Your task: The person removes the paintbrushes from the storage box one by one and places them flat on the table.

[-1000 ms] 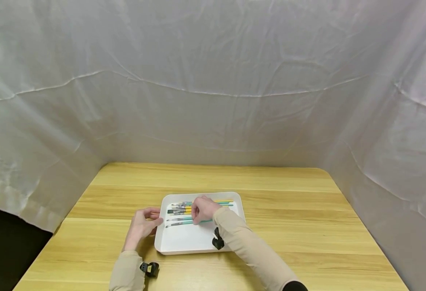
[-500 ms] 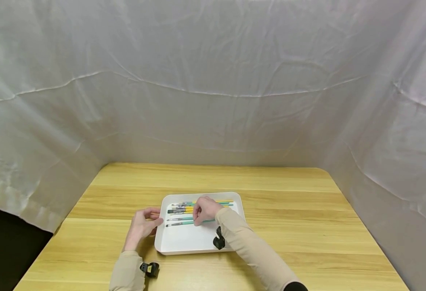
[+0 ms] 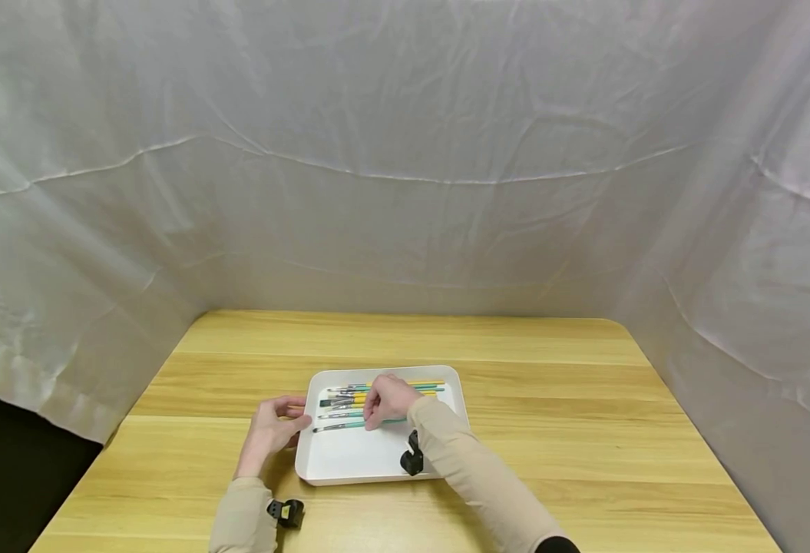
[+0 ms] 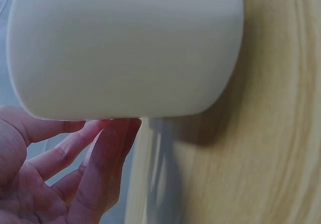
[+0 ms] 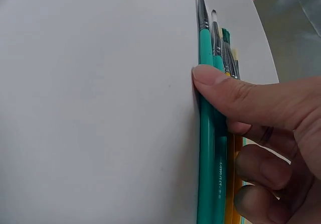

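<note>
The right hand (image 3: 387, 398) pinched the nearest teal-handled paintbrush (image 5: 205, 158) between thumb and forefinger, its other fingers curled inward above the row. That brush lay lengthwise in a white tray (image 3: 352, 462), bristle end toward the left; whether it touched the bottom could not be told. Just beyond it was a second teal-handled brush (image 5: 219, 158), then yellow-handled brushes (image 3: 425, 382) and one with dark green bristles (image 5: 226, 35). The left hand (image 3: 273, 428), fingers parted and gently bent, touched the tray's left end. The tray sat on a wood-grain table (image 3: 584, 430) before a pale grey curtain (image 3: 405, 230).
</note>
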The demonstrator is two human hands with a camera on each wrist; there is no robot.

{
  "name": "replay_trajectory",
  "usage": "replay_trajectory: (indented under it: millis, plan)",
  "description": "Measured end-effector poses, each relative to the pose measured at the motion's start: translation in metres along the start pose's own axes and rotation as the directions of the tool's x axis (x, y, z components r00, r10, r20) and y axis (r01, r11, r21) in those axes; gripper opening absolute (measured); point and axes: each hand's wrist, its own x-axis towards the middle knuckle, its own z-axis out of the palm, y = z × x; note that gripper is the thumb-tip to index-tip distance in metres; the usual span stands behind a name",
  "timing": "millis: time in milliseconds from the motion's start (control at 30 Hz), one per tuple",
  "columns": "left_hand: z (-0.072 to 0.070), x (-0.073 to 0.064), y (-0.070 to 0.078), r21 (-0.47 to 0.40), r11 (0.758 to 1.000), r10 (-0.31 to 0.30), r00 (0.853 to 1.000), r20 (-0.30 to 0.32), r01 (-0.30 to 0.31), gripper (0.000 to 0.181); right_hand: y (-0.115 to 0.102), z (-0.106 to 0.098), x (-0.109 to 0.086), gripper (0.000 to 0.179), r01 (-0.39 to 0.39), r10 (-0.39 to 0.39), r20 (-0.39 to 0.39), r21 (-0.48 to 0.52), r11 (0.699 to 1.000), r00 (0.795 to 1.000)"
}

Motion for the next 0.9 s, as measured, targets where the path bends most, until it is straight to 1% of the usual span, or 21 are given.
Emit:
replay_trajectory:
  millis: [233,567,733,900]
  plan:
    - [0.0,0.0,0.001,-0.012,1.0,0.0,1.0,0.003,0.0,0.035,0.0,0.0,0.0,0.011,-0.01,0.01,-0.002,-0.006,1.0,1.0]
    - [0.0,-0.001,0.001,-0.014,1.0,-0.001,1.0,0.006,0.001,0.036,-0.001,-0.003,-0.002,0.011,-0.014,0.015,0.015,-0.077,0.997,1.0]
    - [0.0,0.0,0.0,-0.012,1.0,-0.004,1.0,0.007,0.004,0.036,-0.001,-0.009,-0.006,0.009,-0.005,0.007,0.038,-0.066,0.998,0.999]
    - [0.0,0.001,-0.001,-0.013,1.0,-0.008,1.0,0.009,0.008,0.036,-0.001,-0.016,-0.01,0.006,-0.006,0.008,0.047,-0.032,0.999,0.999]
